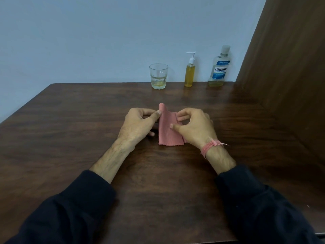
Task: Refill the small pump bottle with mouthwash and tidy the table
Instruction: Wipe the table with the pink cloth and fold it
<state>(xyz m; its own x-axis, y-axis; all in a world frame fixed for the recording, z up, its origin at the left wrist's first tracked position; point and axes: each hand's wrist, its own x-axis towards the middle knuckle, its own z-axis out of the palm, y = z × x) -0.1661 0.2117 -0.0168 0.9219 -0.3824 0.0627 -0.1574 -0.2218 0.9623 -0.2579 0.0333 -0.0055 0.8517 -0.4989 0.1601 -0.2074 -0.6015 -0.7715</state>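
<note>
Along the far edge of the dark wooden worktop [88, 120], against the pale wall, three containers stand upright in a row, each apart from the next. Leftmost is a clear glass tumbler [158, 76] with only a shallow layer of pale yellow liquid at its bottom. Beside it to the right stands the small pump bottle [190, 71], its white pump head fitted on top and its body filled with yellow liquid almost up to the neck. Furthest right is the mouthwash bottle [219, 67], labelled Listerine Cool Mint, capped, with just a low band of yellowish liquid left at its base. Nearer the person, at the middle of the worktop, a pink cloth [168, 129] lies partly folded, its far corner lifted. The left hand [139, 124] pinches the cloth's raised left edge between thumb and curled fingers [149, 112]. The right hand [195, 127] pinches the cloth's right side, thumb pressed on the fabric. A pink thread band [210, 147] circles the right wrist, and dark sleeves [70, 208] cover both forearms.
</note>
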